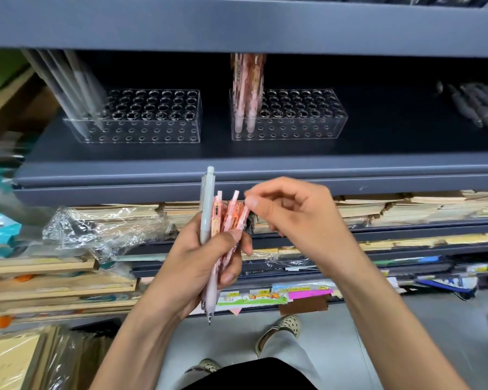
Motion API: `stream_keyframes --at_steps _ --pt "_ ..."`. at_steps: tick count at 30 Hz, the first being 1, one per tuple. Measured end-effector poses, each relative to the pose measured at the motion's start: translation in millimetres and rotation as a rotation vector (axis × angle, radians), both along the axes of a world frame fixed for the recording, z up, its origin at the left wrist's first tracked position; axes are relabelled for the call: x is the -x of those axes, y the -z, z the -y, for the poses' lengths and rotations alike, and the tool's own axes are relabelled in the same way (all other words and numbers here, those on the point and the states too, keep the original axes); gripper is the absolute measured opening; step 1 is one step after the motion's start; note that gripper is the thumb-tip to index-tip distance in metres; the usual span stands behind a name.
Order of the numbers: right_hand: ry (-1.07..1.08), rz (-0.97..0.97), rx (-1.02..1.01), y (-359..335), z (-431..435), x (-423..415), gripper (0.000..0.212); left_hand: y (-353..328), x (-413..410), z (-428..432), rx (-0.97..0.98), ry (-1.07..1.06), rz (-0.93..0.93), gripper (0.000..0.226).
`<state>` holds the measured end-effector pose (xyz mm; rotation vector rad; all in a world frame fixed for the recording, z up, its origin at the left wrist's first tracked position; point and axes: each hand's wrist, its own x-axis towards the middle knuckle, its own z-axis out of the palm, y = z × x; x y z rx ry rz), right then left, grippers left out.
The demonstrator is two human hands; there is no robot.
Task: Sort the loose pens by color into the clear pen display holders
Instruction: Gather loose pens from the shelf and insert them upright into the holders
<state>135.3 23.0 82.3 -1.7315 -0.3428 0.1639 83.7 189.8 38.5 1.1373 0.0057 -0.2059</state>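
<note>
My left hand (192,263) grips a bundle of loose pens: one grey pen (206,204) standing tallest and several pink patterned pens (228,215) beside it. My right hand (296,212) reaches in from the right, its thumb and forefinger pinching the top of the rightmost pink pen. On the grey shelf (237,164) above stand two clear pen holders. The left holder (152,119) has several grey pens (71,88) leaning at its left end. The right holder (293,116) has several pink pens (247,88) standing at its left end.
Dark pens (476,105) lie at the shelf's far right. Below the shelf are stacks of paper and notebooks (392,206) and crumpled clear plastic wrap (96,226). Wooden frames and boards (40,277) pile up at the left. My feet (279,330) stand on the grey floor.
</note>
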Motion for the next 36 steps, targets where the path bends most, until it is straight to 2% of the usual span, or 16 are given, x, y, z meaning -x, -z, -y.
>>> stream_keyframes --at_steps 3,6,9,12,15,18,20,22,25,29,31,36 --pt "-0.006 -0.029 -0.052 2.4 -0.1 3.2 0.010 -0.9 -2.7 3.1 -0.001 0.011 0.006 0.004" --pt "0.005 -0.043 -0.100 2.5 3.7 -0.5 0.008 -0.1 -5.9 6.6 -0.007 -0.010 -0.008 0.004" --pt "0.058 -0.032 -0.251 -0.5 12.1 -7.8 0.009 2.2 -10.0 7.9 0.010 -0.059 -0.068 0.021" --pt "0.126 0.006 -0.373 -6.6 19.0 -15.7 0.014 2.2 -11.1 8.0 -0.023 -0.034 -0.030 0.019" --pt "0.075 -0.012 -0.335 -9.3 15.4 -17.1 0.015 -1.8 -13.5 10.3 -0.026 -0.035 -0.007 0.011" --pt "0.068 -0.010 -0.195 -9.2 9.2 -18.4 0.014 -7.9 -17.9 14.4 -0.045 -0.060 0.022 0.022" --pt "0.078 0.007 -0.171 -12.4 8.3 -22.6 0.013 -10.9 -20.3 15.4 -0.059 -0.086 0.031 0.023" --pt "0.110 0.056 -0.202 -21.8 11.5 -30.8 0.014 -12.6 -22.4 14.8 -0.055 -0.123 0.024 0.019" --pt "0.271 0.148 -0.326 -41.2 21.3 -52.3 0.021 -14.1 -23.9 13.3 -0.042 -0.180 0.002 0.008" --pt "0.453 0.331 -0.341 -54.1 26.6 -86.0 0.018 -15.1 -22.7 13.3 -0.104 -0.196 0.016 0.012" --pt "0.480 0.375 -0.306 -52.9 23.4 -100.5 0.016 -16.3 -22.8 14.1 -0.128 -0.201 0.019 0.021" --pt "0.511 0.423 0.139 -48.0 10.8 -125.1 0.014 -16.4 -23.4 9.9 -0.132 -0.213 0.020 0.025"
